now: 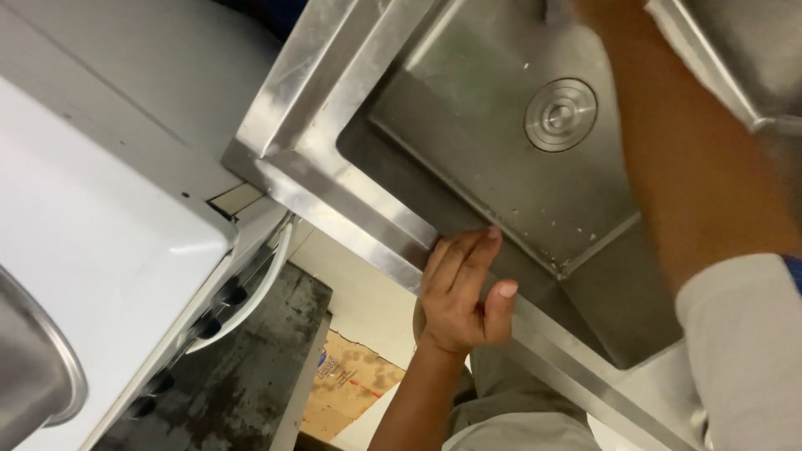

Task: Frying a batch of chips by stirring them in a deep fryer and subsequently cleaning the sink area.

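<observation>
Left hand [459,288] with fingers curled, thumb out; right forearm extended, its hand out of view.
</observation>
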